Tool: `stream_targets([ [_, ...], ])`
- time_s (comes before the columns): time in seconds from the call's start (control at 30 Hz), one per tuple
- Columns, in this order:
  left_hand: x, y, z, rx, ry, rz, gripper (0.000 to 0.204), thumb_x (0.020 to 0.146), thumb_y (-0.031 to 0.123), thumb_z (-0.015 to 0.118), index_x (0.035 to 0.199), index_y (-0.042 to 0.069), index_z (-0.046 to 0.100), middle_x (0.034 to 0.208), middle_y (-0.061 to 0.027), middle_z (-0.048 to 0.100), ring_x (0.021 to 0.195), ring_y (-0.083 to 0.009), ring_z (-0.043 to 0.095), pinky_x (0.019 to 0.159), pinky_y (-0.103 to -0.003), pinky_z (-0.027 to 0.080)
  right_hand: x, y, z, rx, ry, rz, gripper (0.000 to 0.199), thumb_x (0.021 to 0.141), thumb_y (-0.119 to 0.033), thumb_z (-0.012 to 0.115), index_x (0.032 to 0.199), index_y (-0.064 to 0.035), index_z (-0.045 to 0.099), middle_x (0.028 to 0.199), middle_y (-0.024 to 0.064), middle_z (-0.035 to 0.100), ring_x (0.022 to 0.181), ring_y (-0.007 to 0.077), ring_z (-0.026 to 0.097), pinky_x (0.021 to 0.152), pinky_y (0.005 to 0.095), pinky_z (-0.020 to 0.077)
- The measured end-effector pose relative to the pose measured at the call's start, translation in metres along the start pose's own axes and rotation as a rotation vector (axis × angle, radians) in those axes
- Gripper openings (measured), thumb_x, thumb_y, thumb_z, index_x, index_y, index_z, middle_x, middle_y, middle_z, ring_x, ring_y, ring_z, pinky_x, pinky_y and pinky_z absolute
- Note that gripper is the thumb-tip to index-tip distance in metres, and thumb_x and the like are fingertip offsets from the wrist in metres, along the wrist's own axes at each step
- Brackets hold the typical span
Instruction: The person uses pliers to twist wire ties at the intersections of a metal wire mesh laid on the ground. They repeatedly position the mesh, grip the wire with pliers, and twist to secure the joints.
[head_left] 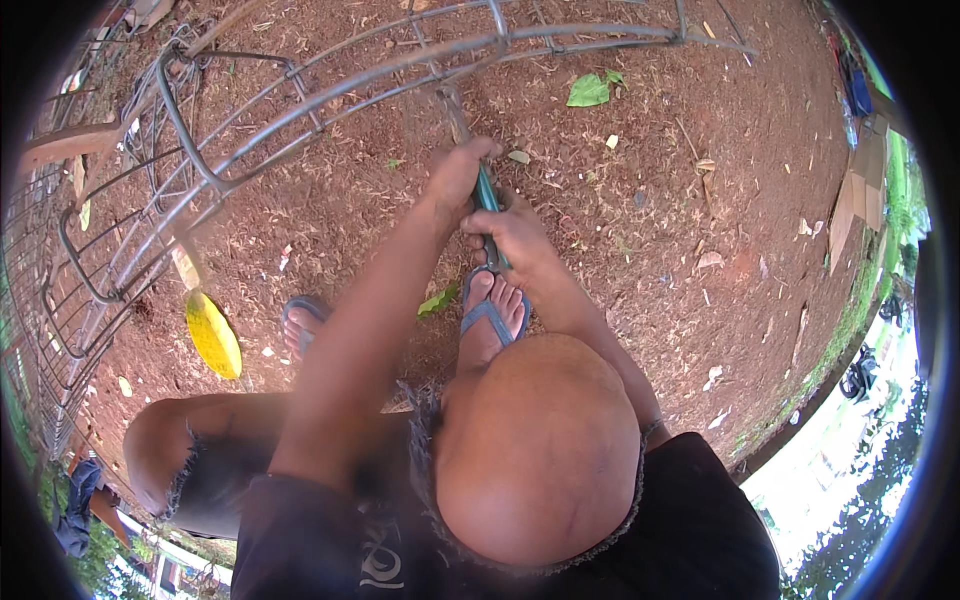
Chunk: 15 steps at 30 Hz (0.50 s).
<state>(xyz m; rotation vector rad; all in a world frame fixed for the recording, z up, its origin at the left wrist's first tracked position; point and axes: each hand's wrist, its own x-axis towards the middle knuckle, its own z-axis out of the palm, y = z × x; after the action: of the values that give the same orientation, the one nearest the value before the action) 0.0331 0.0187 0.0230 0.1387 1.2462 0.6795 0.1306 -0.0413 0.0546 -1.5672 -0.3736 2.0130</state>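
Both of my hands are closed around a long green-handled tool [486, 187] with a rusty metal upper end. It looks like pliers or a cutter, but its jaws are hard to make out. My left hand [458, 181] grips it higher up, thumb pointing right. Just below and to the right, my right hand [515, 234] wraps the lower handle, above my sandalled foot [492, 308]. The tool's far end meets the curved rods of a metal wire frame [350, 97].
The frame's bent rods and mesh [75, 290] spread over the left and top. A yellow leaf-shaped piece [214, 336] hangs at the left. Reddish soil [640, 190] carries a green leaf [589, 91] and scattered scraps. Cardboard [858, 195] lies at the right edge.
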Motion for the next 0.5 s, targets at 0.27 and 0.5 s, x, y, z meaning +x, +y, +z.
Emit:
stream_targets([
  [0.27,0.016,-0.021,0.003,-0.053,0.03,-0.008,0.022,0.084,0.024,0.066,0.092,0.006,0.056,0.068,-0.0032,0.055,0.058,-0.0154,0.056,0.052,-0.031,0.05,0.018,0.044,0.005,-0.997,0.61,-0.396,0.061,0.065,-0.017,0.074,0.113,0.0006,0.042,0.091,0.0212,0.062,0.084,0.0373,0.063,0.07,0.0449,0.0503],
  [0.5,0.015,-0.008,-0.016,-0.153,-0.17,-0.138,0.034,0.088,0.039,0.063,0.091,0.008,0.051,0.071,-0.0032,0.056,0.064,-0.0161,0.058,0.061,-0.034,0.055,0.006,0.029,-0.038,0.143,-0.314,0.102,0.073,0.074,-0.02,0.072,0.132,-0.0047,0.032,0.099,0.0186,0.06,0.082,0.0349,0.064,0.065,0.0487,0.0495],
])
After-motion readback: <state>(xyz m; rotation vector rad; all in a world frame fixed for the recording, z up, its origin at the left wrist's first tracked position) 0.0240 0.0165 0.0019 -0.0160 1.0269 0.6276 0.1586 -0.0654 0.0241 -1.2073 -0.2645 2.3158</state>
